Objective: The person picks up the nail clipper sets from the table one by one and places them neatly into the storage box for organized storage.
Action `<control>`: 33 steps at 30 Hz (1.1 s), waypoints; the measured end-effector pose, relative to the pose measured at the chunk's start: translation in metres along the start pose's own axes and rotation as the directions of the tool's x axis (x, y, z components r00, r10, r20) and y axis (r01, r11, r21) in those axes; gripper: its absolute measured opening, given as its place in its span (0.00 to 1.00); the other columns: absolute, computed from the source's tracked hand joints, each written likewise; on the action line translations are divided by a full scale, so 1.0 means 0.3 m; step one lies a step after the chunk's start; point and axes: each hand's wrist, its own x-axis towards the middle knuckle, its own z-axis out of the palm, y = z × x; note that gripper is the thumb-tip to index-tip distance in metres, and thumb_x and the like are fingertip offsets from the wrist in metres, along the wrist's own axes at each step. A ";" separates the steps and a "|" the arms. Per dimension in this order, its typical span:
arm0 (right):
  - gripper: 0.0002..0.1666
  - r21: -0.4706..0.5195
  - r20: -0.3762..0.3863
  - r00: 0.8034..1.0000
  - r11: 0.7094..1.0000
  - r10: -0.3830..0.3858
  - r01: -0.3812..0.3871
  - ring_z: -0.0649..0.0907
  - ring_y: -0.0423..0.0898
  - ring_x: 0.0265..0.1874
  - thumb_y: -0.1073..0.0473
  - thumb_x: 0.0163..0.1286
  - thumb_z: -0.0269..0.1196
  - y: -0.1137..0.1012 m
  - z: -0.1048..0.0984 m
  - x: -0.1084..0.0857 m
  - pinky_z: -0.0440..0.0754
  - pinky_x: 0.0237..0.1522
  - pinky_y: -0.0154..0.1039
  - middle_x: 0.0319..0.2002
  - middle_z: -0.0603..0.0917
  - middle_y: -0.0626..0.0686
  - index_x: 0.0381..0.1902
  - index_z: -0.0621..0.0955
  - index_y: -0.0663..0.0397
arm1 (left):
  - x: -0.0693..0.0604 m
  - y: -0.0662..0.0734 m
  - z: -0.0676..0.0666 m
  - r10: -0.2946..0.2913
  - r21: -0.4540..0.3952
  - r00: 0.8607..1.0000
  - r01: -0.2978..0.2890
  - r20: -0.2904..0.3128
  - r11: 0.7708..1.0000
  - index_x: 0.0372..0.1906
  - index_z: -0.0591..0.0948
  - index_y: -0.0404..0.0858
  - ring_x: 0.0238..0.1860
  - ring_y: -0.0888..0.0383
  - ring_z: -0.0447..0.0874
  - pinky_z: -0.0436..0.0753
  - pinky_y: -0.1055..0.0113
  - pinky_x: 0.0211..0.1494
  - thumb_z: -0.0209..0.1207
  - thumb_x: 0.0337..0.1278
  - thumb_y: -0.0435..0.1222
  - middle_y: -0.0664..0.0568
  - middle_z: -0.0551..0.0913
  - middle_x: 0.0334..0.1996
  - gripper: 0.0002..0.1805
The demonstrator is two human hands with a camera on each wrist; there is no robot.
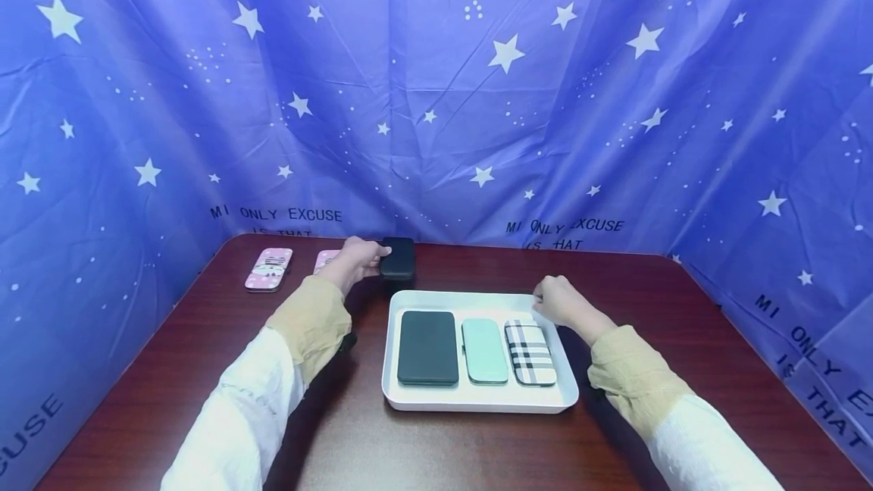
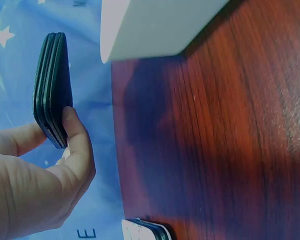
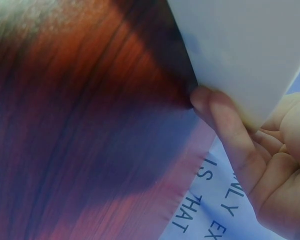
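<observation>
My left hand (image 1: 352, 258) pinches a flat black case (image 1: 398, 258) between thumb and fingers, beyond the tray's far left corner. In the left wrist view that case (image 2: 52, 90) stands on edge in the grip, its layered side showing. At the far right corner of the white tray (image 1: 477, 401), my right hand (image 1: 564, 303) grips the rim; in the right wrist view its fingers curl round the tray's wall (image 3: 240, 50). Inside the tray lie a larger black case (image 1: 427, 347), a mint green case (image 1: 485, 351) and a plaid case (image 1: 530, 352), side by side.
A pink patterned case (image 1: 269, 270) lies at the table's far left. Another pink case (image 1: 325, 257) is partly hidden behind my left hand. The brown wooden table (image 1: 464, 453) meets a blue star-printed curtain (image 1: 436, 142) at the back and sides.
</observation>
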 end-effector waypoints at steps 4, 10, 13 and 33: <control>0.31 -0.003 -0.005 1.000 1.000 -0.001 0.001 0.56 0.37 0.15 0.71 0.61 0.62 0.001 -0.001 0.001 0.57 0.20 0.30 0.14 0.51 0.40 0.11 0.57 0.45 | -0.014 0.004 0.021 0.008 -0.017 1.000 -0.008 0.007 1.000 0.65 0.65 0.21 0.46 0.52 0.80 0.78 0.52 0.64 0.56 0.64 0.24 0.41 0.78 0.43 0.26; 0.31 -0.001 -0.011 1.000 1.000 -0.008 0.008 0.55 0.37 0.15 0.72 0.60 0.62 0.004 -0.002 0.001 0.57 0.20 0.30 0.14 0.51 0.41 0.11 0.56 0.45 | -0.037 0.007 0.048 0.037 -0.034 0.999 -0.037 -0.008 0.999 0.63 0.68 0.20 0.43 0.52 0.82 0.79 0.53 0.63 0.56 0.64 0.24 0.40 0.79 0.44 0.24; 0.31 0.002 -0.012 1.000 1.000 -0.009 0.009 0.55 0.37 0.15 0.72 0.61 0.61 0.004 0.000 0.000 0.57 0.20 0.30 0.14 0.51 0.40 0.11 0.56 0.45 | -0.046 0.008 0.056 0.041 -0.043 0.999 -0.041 -0.011 0.998 0.62 0.69 0.20 0.40 0.54 0.82 0.80 0.53 0.62 0.57 0.64 0.25 0.41 0.80 0.42 0.23; 0.31 0.014 -0.017 1.000 1.000 -0.010 0.010 0.54 0.37 0.15 0.72 0.59 0.60 0.007 0.002 0.001 0.56 0.20 0.29 0.14 0.50 0.40 0.10 0.55 0.44 | -0.121 0.027 0.089 0.037 -0.145 0.998 -0.029 0.054 0.989 0.62 0.69 0.21 0.25 0.62 0.79 0.84 0.72 0.30 0.57 0.65 0.26 0.46 0.77 0.32 0.23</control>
